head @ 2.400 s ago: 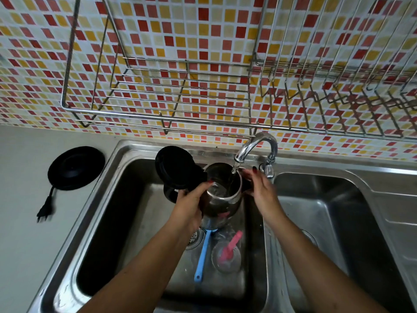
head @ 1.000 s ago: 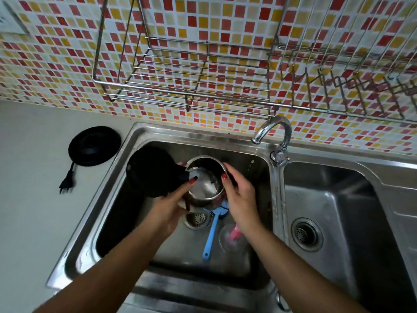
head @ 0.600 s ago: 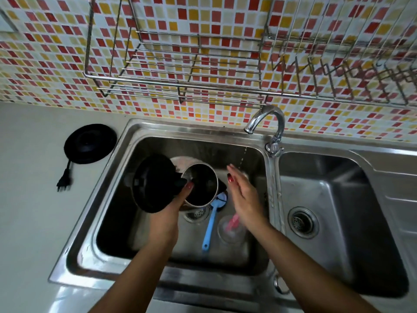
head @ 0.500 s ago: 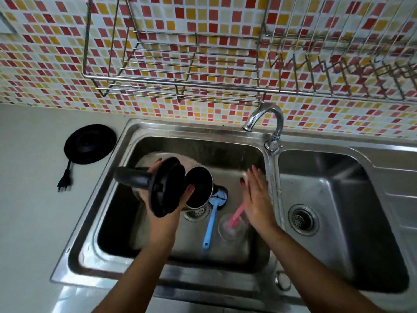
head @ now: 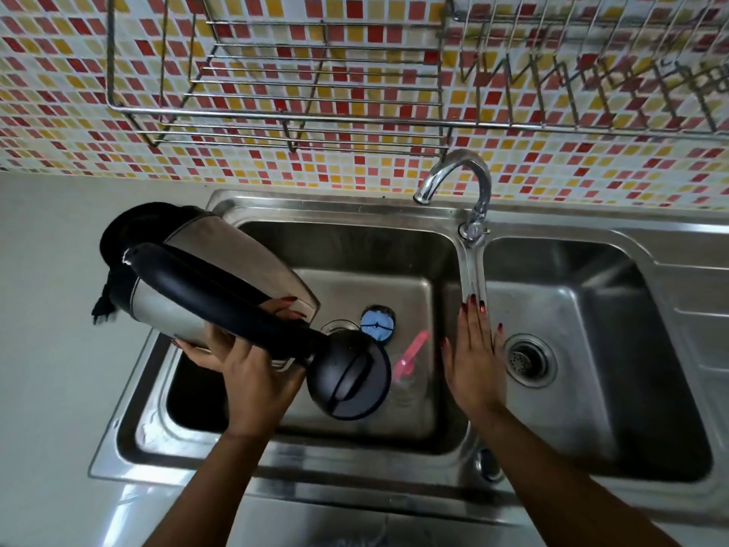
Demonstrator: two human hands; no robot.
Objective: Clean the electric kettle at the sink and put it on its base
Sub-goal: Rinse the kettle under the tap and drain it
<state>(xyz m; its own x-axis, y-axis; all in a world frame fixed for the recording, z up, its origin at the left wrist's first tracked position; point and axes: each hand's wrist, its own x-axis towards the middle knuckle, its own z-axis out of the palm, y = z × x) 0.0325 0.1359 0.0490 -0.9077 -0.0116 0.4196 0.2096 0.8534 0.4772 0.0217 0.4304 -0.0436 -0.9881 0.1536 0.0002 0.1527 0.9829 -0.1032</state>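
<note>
Head view shows the kettle [head: 221,270] tipped over the left edge of the sink [head: 355,209], mouth down toward the drain, black lid [head: 349,379] hanging open. I'd judge it is being emptied after a rinse (seating it on the base is left, and I cannot make the base out). It has a steel body and a black handle. The left hand [head: 252,373] curls round handle and body. The right hand [head: 475,361], fingers straight, lies over the sink's divider.

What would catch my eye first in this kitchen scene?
The steel kettle, tipped on its side over the left sink basin, gripped by the left hand, its black lid hanging open. Next, the right hand, flat and open above the divider between basins, and the red-and-yellow tiled wall behind.
</note>
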